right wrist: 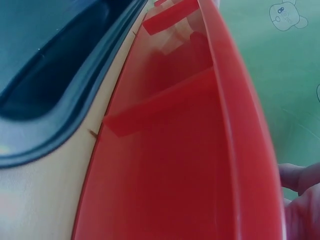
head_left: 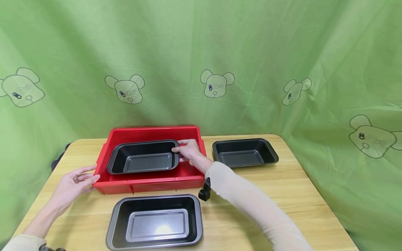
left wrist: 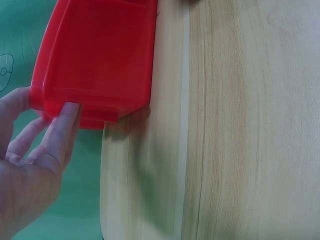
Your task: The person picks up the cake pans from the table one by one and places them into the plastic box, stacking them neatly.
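Observation:
A black loaf pan lies inside a red plastic bin, tilted slightly in the head view. My right hand pinches this pan's right rim, thumb over the inner edge and fingers outside it. At the bin's front left corner, my left hand holds the edge between thumb and fingers. The left wrist view shows those fingers against the bin's outer wall. In the right wrist view the bin's wall hides most of my right hand, and the pan it holds is out of sight.
A second loaf pan sits on the wooden table in front of the bin. To the bin's right, near the back edge, stands a third dark loaf pan. A green curtain with mouse-head prints hangs behind the table.

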Demonstrator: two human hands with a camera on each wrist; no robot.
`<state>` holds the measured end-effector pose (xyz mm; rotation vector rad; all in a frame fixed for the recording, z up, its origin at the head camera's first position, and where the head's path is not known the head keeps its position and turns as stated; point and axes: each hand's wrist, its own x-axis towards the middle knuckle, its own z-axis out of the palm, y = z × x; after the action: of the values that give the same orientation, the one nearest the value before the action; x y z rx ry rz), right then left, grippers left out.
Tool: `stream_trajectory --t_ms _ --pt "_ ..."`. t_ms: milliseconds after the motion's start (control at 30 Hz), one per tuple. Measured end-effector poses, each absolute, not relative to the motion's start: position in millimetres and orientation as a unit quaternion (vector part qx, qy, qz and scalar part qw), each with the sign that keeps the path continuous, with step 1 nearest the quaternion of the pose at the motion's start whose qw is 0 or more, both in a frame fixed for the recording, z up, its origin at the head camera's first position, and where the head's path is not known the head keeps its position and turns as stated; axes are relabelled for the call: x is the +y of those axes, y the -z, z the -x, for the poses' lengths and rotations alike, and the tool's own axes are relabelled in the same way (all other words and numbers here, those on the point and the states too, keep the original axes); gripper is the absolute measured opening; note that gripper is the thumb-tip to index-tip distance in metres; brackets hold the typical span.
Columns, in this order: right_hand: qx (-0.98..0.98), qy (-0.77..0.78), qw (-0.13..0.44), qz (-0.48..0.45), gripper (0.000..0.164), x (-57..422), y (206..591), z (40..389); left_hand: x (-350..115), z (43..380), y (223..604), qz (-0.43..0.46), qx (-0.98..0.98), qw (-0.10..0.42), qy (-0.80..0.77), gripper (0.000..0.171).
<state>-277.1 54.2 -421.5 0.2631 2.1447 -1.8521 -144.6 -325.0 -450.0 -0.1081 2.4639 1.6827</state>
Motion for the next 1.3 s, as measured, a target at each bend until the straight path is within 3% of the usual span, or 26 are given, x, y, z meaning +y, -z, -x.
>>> stream_trajectory --t_ms 300,767,1033,1300 --pt "0.744 0.637 0.182 -0.088 0.05 58 424 279 -325 144 448 0.029 0.819 0.074 -0.568 0.071" --pt "0.769 0.606 0.185 -0.079 0.051 65 416 278 -325 143 449 0.034 0.82 0.078 -0.565 0.071" --pt "0.779 0.596 0.183 -0.063 0.051 74 402 272 -326 144 452 0.029 0.811 0.075 -0.579 0.064" --pt "0.778 0.599 0.187 -0.024 0.056 89 381 261 -324 144 449 0.035 0.816 0.076 -0.572 0.069"
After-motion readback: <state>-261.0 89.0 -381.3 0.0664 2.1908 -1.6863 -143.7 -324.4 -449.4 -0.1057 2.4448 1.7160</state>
